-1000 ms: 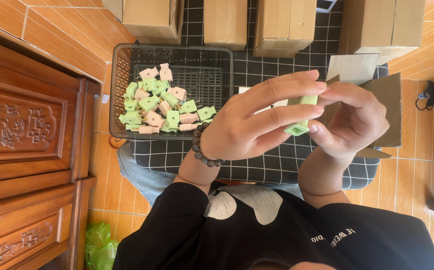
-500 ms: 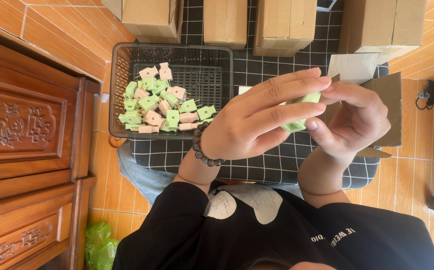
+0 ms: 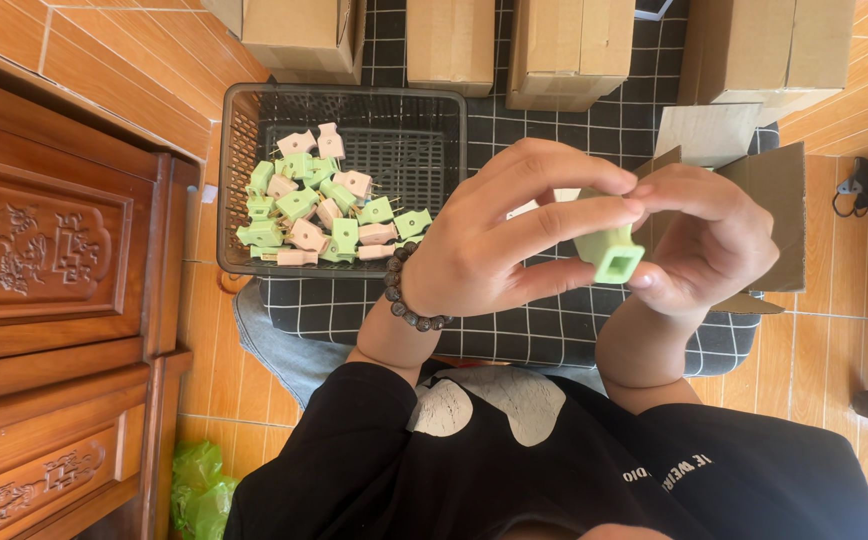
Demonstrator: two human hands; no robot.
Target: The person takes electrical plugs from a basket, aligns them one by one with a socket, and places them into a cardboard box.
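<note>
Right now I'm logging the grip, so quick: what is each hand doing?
Left hand: closed on the green plastic plug housing, fingers pinching its top and side.
Right hand: closed on the same housing from the other side.

Four plain brown cardboard boxes (image 3: 459, 40) in a row at top, open brown carton (image 3: 754, 200) at right

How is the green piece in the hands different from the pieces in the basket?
The green piece is one alone, pinched between the left hand and right hand; the pieces in the basket lie heaped, untouched. It is all green; the heap mixes green and pink. Both look like small plastic parts.
</note>
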